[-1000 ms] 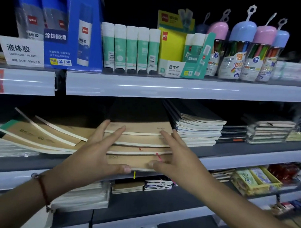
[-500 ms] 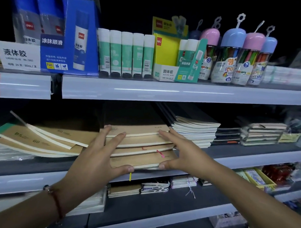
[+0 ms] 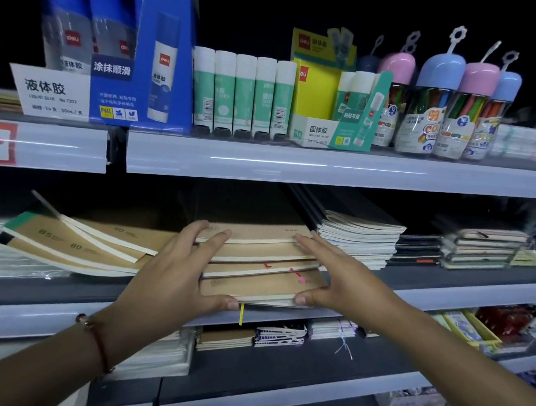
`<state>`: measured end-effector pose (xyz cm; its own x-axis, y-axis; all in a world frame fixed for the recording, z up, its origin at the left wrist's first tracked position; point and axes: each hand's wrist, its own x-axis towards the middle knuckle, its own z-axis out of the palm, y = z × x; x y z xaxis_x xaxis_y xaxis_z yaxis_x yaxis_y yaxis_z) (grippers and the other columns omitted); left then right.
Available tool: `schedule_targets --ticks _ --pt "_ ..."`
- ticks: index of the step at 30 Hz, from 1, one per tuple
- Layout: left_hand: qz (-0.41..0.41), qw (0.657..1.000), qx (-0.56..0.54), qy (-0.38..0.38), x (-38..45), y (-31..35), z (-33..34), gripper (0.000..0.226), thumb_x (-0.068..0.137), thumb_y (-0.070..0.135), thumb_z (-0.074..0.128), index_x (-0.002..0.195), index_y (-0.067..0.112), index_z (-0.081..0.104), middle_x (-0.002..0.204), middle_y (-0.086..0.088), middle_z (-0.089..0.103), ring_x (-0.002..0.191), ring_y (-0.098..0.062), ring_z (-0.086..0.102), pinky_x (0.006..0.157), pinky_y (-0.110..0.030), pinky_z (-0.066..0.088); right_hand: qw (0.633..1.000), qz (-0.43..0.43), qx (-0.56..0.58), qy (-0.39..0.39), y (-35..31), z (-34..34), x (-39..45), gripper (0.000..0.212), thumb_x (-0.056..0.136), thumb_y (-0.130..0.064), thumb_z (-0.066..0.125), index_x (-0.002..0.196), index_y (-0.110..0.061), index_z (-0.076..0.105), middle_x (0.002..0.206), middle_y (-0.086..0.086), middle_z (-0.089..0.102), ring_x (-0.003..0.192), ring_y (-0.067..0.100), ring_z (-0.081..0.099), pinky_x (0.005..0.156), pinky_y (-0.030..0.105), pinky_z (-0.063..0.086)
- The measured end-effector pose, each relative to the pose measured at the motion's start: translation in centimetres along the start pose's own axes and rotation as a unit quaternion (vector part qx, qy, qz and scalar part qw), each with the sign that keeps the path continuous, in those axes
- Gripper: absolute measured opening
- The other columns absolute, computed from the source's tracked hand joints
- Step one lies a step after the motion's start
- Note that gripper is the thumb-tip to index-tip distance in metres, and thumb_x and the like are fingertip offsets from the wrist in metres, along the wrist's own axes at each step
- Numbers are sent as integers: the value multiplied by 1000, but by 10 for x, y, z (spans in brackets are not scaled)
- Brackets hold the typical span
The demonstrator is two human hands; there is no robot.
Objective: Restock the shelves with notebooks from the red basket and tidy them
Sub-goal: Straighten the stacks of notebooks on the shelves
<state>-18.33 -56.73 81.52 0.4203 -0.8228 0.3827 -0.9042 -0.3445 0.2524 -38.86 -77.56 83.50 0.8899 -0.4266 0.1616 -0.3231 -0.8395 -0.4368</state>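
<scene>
- My left hand [image 3: 170,272] is spread wide against the left end of a stack of brown notebooks [image 3: 258,264], fingers across the upper covers and thumb hooked under the front bottom corner.
- My right hand [image 3: 334,275] presses the right end of the same stack, fingers flat along the side, thumb under the lowest book. Both hands squeeze the stack between them; neither is closed around a single book.
- The stack sits on the middle shelf [image 3: 440,284], at its front edge, with the lowest cover jutting slightly past the lip.
- The books have plain kraft covers and pale page edges, and lie a little staggered. A red ribbon [image 3: 297,275] trails over the lower cover and a yellow ribbon [image 3: 241,314] hangs down below the shelf edge.
- Just to the left, more brown notebooks [image 3: 77,244] lie slumped and fanned out; to the right stands a neater pile of white-edged exercise books [image 3: 359,242].
- On the shelf above, a blue display box [image 3: 144,61] holds liquid glue bottles, a row of green-and-white glue sticks [image 3: 243,92] stands beside it, and a yellow-and-teal box [image 3: 324,113] holds more glue sticks.
- Clear tubs with pastel caps [image 3: 440,99] hold coloured pens.
</scene>
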Motion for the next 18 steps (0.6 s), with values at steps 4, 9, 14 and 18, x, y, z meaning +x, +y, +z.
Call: schedule_targets --ticks 4,9,14,18 --pt "-23 1000 -12 -1 11 2 0 108 57 85 64 150 47 25 151 13 15 138 -11 27 100 -36 42 999 -4 -4 36 3 0 10 89 75 -46 81 143 -60 26 156 -28 26 139 -2 32 108 20 32" --pt "-26 999 -5 38 21 -6 6 94 64 73 72 146 45 36 134 8 28 129 -14 33 94 -40 49 995 5 -42 89 -5 5 24 83 78 -46 80 147 -46 34 137 -22 43 110 8 56 91 29 49" --pt "-26 998 40 50 31 -8 8 91 69 71 72 147 40 37 124 1 34 122 -20 36 97 -40 48 989 2 -97 107 -6 11 37 83 78 -47 79 148 -36 35 132 -11 40 108 18 56 84 35 52" --pt "-22 999 -1 -36 20 -10 -3 112 56 90 57 151 52 12 147 7 15 139 -15 22 107 -39 42 999 2 -24 38 -9 11 19 102 72 -63 75 153 -44 16 154 -18 18 133 7 39 103 30 44"
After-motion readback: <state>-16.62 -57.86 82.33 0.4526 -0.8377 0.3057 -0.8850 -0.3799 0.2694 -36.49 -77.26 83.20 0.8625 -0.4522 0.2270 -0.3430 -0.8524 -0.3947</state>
